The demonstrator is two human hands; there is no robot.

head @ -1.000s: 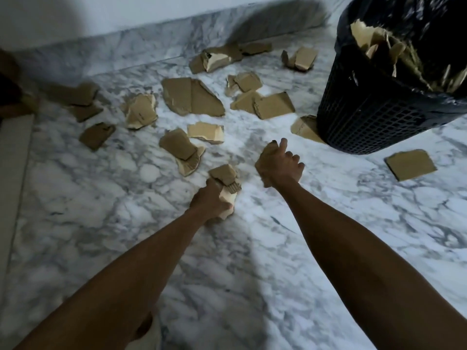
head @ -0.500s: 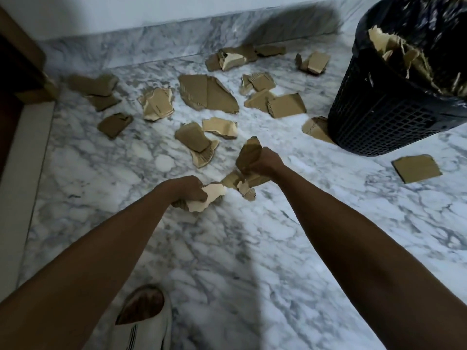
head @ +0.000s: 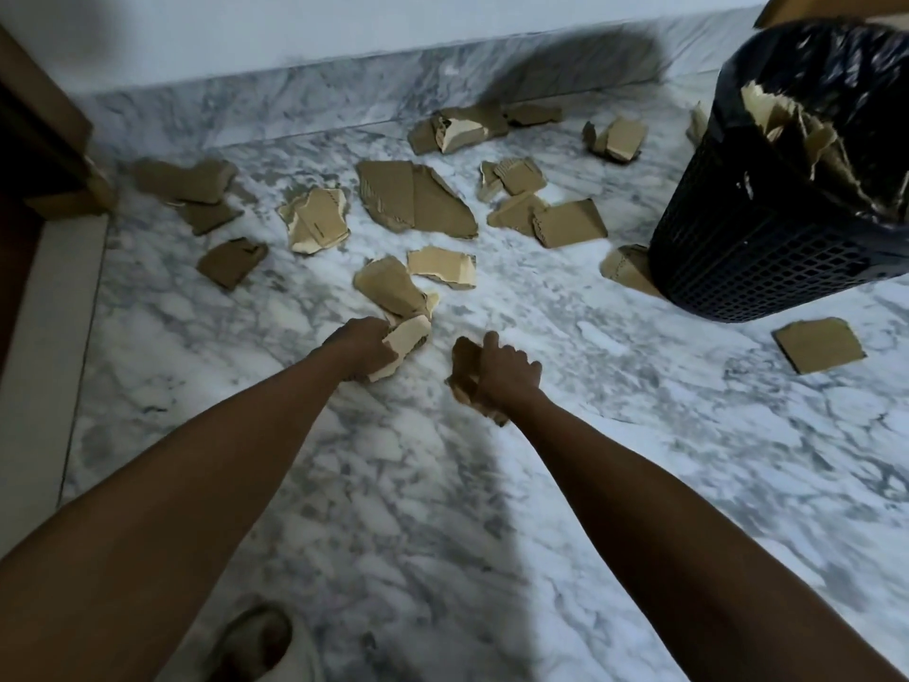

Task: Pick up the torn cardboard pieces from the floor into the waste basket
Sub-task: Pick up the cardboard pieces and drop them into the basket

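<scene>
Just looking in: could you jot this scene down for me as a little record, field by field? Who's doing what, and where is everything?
setting: marble floor beside a wall
left hand: grips a pale cardboard piece low by the floor
right hand: grips darker cardboard pieces
waste basket: black mesh, dark liner, cardboard scraps showing inside, standing at upper right
loose cardboard: many torn pieces scattered on the floor; largest piece mid-floor; one flat piece near the basket
task state: unfinished, many pieces still on the floor
</scene>
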